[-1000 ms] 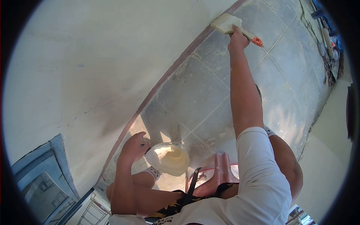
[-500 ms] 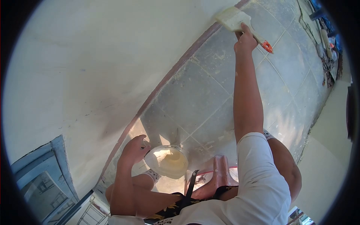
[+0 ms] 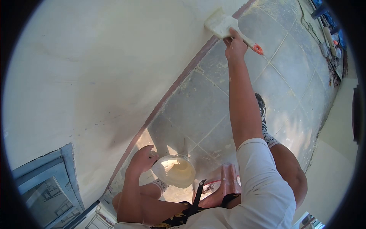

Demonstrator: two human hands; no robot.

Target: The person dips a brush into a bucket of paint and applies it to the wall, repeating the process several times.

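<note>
My right hand (image 3: 236,45) is wrapped round the handle of a wide, pale brush (image 3: 223,26) with a red handle end. The brush head lies against the lower part of the pale wall (image 3: 114,57), just above the dark red strip along its foot. Low in the view, my left hand (image 3: 143,159) is curled at the rim of a round, whitish bucket (image 3: 175,171), its fingers partly hidden. Pale yellowish liquid shows inside the bucket, near my knee.
Grey floor tiles (image 3: 198,103) with pale splashes run beside the wall. A pinkish-red plastic seat (image 3: 228,177) is beneath me. The blue-framed window (image 3: 66,171) is at the lower left. Assorted items and debris (image 3: 331,42) lie at the upper right.
My right hand and the brush have moved left, further onto the wall. The bucket and my left hand appear slightly lower and to the right. A dark shoe now shows beside my right arm.
</note>
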